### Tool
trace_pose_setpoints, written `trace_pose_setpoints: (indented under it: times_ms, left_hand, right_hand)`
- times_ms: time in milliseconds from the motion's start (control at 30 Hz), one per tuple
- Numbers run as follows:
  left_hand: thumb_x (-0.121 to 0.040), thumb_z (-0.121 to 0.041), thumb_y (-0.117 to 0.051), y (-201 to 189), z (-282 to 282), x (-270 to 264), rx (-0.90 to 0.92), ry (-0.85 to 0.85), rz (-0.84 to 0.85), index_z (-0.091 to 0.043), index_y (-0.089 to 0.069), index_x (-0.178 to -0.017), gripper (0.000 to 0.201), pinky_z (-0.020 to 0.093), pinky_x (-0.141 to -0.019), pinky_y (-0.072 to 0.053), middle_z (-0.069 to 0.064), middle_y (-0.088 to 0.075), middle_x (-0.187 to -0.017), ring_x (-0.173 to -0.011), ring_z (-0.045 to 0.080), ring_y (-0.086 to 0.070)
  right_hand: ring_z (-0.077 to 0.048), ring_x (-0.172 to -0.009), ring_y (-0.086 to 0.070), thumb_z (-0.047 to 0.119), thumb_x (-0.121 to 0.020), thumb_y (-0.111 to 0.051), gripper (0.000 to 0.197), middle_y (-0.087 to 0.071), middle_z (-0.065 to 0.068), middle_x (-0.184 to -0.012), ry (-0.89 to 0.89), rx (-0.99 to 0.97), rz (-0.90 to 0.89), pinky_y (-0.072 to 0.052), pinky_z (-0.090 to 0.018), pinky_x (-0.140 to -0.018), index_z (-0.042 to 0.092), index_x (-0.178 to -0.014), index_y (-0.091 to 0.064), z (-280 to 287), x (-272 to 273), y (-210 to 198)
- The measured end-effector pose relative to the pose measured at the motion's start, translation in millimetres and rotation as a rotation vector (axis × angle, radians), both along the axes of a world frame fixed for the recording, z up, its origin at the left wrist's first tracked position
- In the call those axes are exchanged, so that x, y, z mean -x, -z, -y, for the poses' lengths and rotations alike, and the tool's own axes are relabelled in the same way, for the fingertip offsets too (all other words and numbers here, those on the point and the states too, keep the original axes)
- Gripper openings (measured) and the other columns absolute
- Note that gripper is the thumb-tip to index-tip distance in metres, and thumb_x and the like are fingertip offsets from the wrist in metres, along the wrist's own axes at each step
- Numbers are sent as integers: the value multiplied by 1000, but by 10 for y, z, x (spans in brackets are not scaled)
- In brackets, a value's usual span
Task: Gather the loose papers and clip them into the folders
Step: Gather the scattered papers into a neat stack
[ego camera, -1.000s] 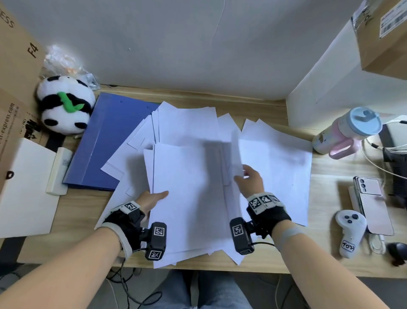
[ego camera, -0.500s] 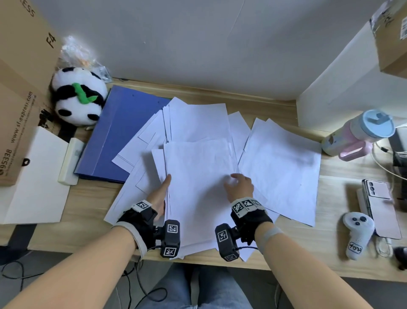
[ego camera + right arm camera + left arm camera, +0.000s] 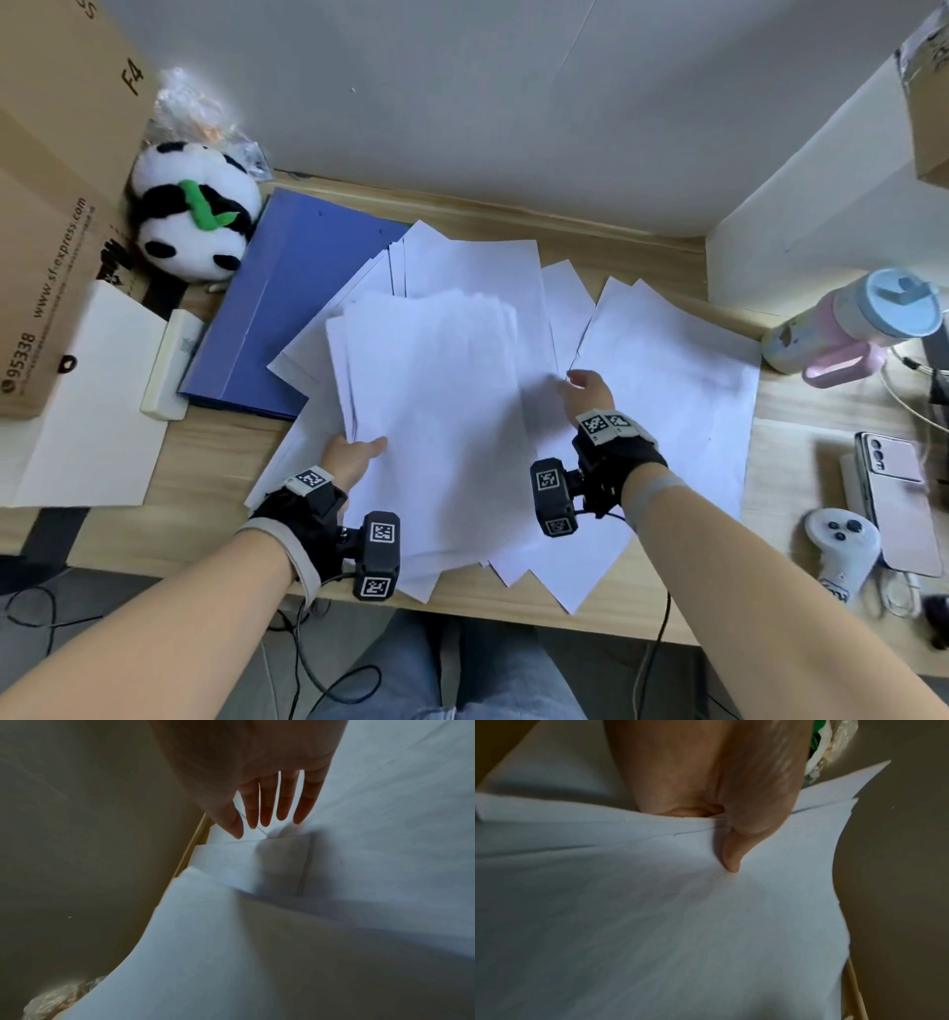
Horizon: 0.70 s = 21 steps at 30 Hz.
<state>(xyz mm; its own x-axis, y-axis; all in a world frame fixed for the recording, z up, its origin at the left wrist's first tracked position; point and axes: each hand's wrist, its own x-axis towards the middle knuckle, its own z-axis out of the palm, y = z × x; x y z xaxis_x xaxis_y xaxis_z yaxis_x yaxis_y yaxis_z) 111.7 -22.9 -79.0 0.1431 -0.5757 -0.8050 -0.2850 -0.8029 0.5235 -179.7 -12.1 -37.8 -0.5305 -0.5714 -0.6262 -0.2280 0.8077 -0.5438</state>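
Observation:
A stack of white papers (image 3: 436, 411) is held up over the desk by my left hand (image 3: 354, 455), which pinches its left edge. In the left wrist view the thumb (image 3: 734, 850) presses on top of the sheets (image 3: 654, 923) with the fingers hidden underneath. My right hand (image 3: 585, 390) is off the stack, fingers straight and spread (image 3: 270, 805), reaching over the loose sheets (image 3: 672, 370) on the right of the desk. More loose papers (image 3: 462, 267) lie fanned out behind. A blue folder (image 3: 277, 308) lies shut at the left, partly under the papers.
A panda plush (image 3: 190, 210) and cardboard box (image 3: 56, 216) stand at the left. At the right are a pink bottle (image 3: 842, 329), a phone (image 3: 893, 483) and a white controller (image 3: 842, 545). A white board (image 3: 87, 406) and an eraser-like block (image 3: 169, 365) lie left of the folder.
My right hand has let go of the stack and moved right toward the loose sheets. My left hand keeps hold of the stack, now lifted and angled left.

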Motion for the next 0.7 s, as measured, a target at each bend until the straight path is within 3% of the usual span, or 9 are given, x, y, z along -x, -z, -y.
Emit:
trace_pose_setpoints:
  times_ms: [133,233,300,433,600,667,700]
  left_hand:
    - [-90,-8,-59,-13,101,-92,37,-66,72,9,-50,-128,43,40,-100,-43,20,-56,-131,-113,34,-56]
    - [-90,-8,-58,35,128,-98,29,-40,128,11,-45,-132,48,39,-102,-40,21,-51,-137,-123,36,-52]
    - [-91,-7,-57,29,112,-67,15,-17,141,13,-44,-131,47,37,-102,-39,22,-51,-136,-125,35,-51]
    - [-89,-11,-60,65,78,-57,-6,13,108,13,-44,-131,51,39,-103,-40,21,-51,-136,-125,36,-50]
    - [-88,-16,-63,60,58,-99,-26,45,72,10,-42,-134,57,42,-106,-40,21,-50,-137,-126,36,-50]
    - [-87,-15,-64,56,37,-123,-25,31,38,7,-47,-130,52,46,-107,-41,20,-55,-134,-122,36,-53]
    - [-86,-14,-65,50,22,-133,-28,8,4,6,-50,-128,49,48,-107,-41,19,-56,-132,-121,35,-54]
  right_hand:
    - [-28,-127,-47,23,-93,-48,50,-47,-9,-140,-10,-23,42,-38,-33,-102,9,-140,-37,201,-1,-19]
    - [-30,-125,-48,20,-93,-50,55,-44,-13,-144,4,-57,120,-38,-35,-102,7,-144,-33,309,1,-30]
    - [-29,-114,-55,22,-91,-54,51,-51,-16,-137,-12,-80,166,-42,-34,-95,5,-138,-42,354,14,-33]
    - [-29,-93,-60,22,-88,-55,35,-65,-15,-108,-91,-85,187,-49,-41,-96,6,-119,-59,393,-8,-66]
    - [-28,-88,-56,7,-89,-43,30,-60,-24,-100,-153,-27,-4,-39,-29,-73,0,-112,-61,401,-61,-103]
    - [-34,-92,-57,4,-90,-39,31,-55,-22,-91,-81,41,-129,-35,-28,-71,-1,-112,-61,375,4,-152]
    - [-36,-99,-58,4,-91,-39,32,-57,-22,-96,-30,81,-149,-36,-29,-73,0,-114,-60,362,55,-197]
